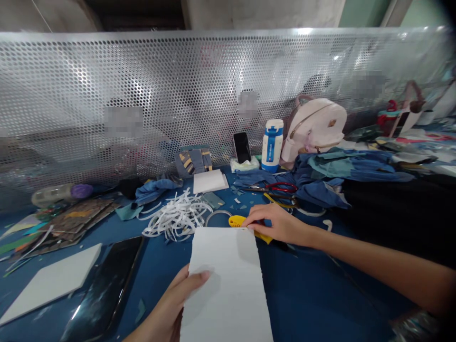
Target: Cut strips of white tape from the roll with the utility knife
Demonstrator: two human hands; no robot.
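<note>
A white sheet (228, 285) lies lengthwise in front of me on the blue table (320, 294). My left hand (171, 308) grips its left edge, thumb on top. My right hand (278, 223) is at the sheet's far right corner, fingers closed on a yellow utility knife (238, 221). A tape roll (217, 216) lies just beyond the sheet.
A pile of white strips (178, 216) lies past the sheet on the left. A black tablet (107, 285) and a white board (50, 280) sit at left. Red-handled scissors (281, 187), blue cloth (320, 180), a bottle (272, 145), a phone (242, 147), and a pink backpack (317, 126) stand before the perforated metal screen (178, 95).
</note>
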